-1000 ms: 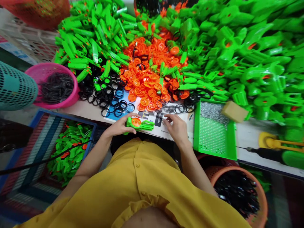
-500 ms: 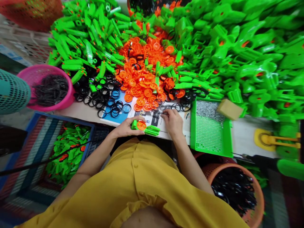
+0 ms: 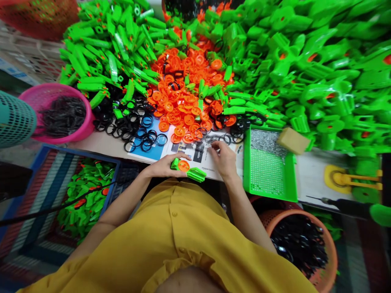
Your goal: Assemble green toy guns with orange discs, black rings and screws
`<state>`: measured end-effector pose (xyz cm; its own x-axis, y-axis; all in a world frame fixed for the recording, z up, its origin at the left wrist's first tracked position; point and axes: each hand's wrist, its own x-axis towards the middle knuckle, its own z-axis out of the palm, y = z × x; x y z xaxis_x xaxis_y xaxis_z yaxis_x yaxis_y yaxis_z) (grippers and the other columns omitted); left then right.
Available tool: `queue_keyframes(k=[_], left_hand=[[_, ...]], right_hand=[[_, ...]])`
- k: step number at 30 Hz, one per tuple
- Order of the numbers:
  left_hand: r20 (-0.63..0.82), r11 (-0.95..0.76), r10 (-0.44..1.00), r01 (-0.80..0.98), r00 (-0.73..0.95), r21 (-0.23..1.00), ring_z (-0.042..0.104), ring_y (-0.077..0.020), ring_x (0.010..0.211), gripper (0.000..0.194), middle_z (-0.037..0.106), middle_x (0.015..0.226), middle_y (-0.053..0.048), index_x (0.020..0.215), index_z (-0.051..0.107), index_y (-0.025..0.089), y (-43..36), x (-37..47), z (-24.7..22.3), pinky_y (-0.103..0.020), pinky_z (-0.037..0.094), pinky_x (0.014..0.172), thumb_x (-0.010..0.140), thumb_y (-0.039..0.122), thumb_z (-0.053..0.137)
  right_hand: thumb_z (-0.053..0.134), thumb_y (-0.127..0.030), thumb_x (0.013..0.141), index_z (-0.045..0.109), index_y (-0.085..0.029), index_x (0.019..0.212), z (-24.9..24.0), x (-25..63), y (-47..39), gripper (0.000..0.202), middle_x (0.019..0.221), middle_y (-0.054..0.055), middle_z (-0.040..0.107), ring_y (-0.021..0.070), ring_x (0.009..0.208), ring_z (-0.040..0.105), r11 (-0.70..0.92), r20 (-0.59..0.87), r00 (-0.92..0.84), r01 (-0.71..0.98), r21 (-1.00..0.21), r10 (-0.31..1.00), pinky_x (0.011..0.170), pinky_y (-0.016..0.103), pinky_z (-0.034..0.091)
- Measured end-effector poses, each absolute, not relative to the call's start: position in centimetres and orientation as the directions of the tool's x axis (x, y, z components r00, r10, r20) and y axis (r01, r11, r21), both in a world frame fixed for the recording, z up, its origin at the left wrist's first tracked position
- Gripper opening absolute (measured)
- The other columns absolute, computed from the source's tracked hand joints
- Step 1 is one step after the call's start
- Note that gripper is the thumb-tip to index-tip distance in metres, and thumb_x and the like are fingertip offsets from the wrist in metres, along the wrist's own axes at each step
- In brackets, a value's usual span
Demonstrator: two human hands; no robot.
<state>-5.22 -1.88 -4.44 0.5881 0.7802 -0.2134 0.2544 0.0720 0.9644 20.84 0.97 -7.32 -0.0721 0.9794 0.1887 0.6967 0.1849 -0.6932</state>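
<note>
My left hand [image 3: 165,166] grips a green plastic part [image 3: 196,174] with an orange disc [image 3: 183,165] set in it, at the front edge of the table. To its right, my right hand [image 3: 224,159] is over a printed sheet [image 3: 210,165], its thumb and fingertips pinched together beside small dark pieces [image 3: 198,145]. Whatever lies between those fingertips is too small to make out. Behind the hands are a pile of orange discs [image 3: 189,108] and loose black rings [image 3: 148,140].
Green parts [image 3: 305,73] are heaped across the back. A green tray [image 3: 270,173] stands right of my right hand, with a tan block [image 3: 293,140] at its corner. A pink basket [image 3: 88,126] is at left; an orange basket [image 3: 331,252] and a screwdriver [image 3: 345,206] are at lower right.
The green part in my left hand has tilted, its right end now lower. My right hand remains by the small dark pieces, its fingers slightly shifted. The whole view has drifted slightly.
</note>
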Motion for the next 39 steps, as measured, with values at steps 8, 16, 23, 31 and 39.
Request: queue_keyframes(k=[8, 16, 23, 31, 39], left_hand=[[-0.149, 0.040, 0.768, 0.186, 0.623, 0.982, 0.061, -0.0259, 0.108, 0.067, 0.067, 0.118, -0.011, 0.110, 0.070, 0.015, -0.8, -3.9, -4.8, -0.034, 0.045, 0.100, 0.081, 0.074, 0.056], [-0.175, -0.016, 0.803, 0.313, 0.570, 0.950, 0.059, -0.0224, 0.119, 0.040, 0.066, 0.124, -0.005, 0.124, 0.062, 0.020, -0.1, -1.4, -4.5, -0.031, 0.042, 0.106, 0.094, 0.044, 0.052], [-0.109, -0.091, 0.787, 0.289, 0.607, 0.953, 0.058, -0.0213, 0.107, 0.035, 0.065, 0.107, -0.005, 0.116, 0.062, 0.018, 0.0, -0.6, -5.1, -0.031, 0.045, 0.097, 0.096, 0.042, 0.047], [-0.133, -0.020, 0.802, 0.249, 0.583, 0.968, 0.056, -0.0181, 0.095, 0.035, 0.061, 0.096, -0.003, 0.098, 0.060, 0.016, 0.0, -0.4, -4.7, -0.028, 0.044, 0.092, 0.097, 0.048, 0.044], [-0.184, 0.051, 0.829, 0.255, 0.529, 0.965, 0.055, -0.0174, 0.093, 0.033, 0.058, 0.093, -0.002, 0.098, 0.057, 0.017, -0.2, -0.5, -4.9, -0.027, 0.044, 0.090, 0.094, 0.048, 0.045]], right_hand=[[0.063, -0.038, 0.084, 0.075, -0.019, 0.095, -5.8, 21.1, 0.9, 0.025, 0.089, 0.007, 0.075, 0.0196, 0.076, 0.067, -0.050, -0.031, 0.053, 0.432, -0.901, 0.998, 0.077, 0.037, 0.054], [0.072, -0.049, 0.077, 0.073, -0.019, 0.090, -4.2, 21.0, 0.2, 0.033, 0.069, 0.002, 0.070, 0.0141, 0.061, 0.063, -0.236, -0.252, -0.227, 0.095, -0.967, 0.941, 0.061, 0.030, 0.053], [0.076, -0.048, 0.074, 0.060, -0.021, 0.087, -3.9, 20.3, -0.4, 0.034, 0.063, -0.001, 0.069, 0.0121, 0.054, 0.061, -0.324, -0.304, -0.316, -0.010, -0.946, 0.899, 0.053, 0.025, 0.049], [0.074, -0.041, 0.076, 0.060, -0.022, 0.092, -4.1, 19.7, -0.9, 0.028, 0.072, -0.001, 0.069, 0.0146, 0.065, 0.065, -0.182, -0.184, -0.213, 0.033, -0.983, 0.960, 0.065, 0.029, 0.053], [0.063, -0.033, 0.086, 0.070, -0.020, 0.090, -6.8, 19.8, 0.2, 0.015, 0.091, 0.007, 0.074, 0.0213, 0.081, 0.066, 0.118, 0.168, 0.022, 0.621, -0.775, 0.985, 0.081, 0.039, 0.053]])
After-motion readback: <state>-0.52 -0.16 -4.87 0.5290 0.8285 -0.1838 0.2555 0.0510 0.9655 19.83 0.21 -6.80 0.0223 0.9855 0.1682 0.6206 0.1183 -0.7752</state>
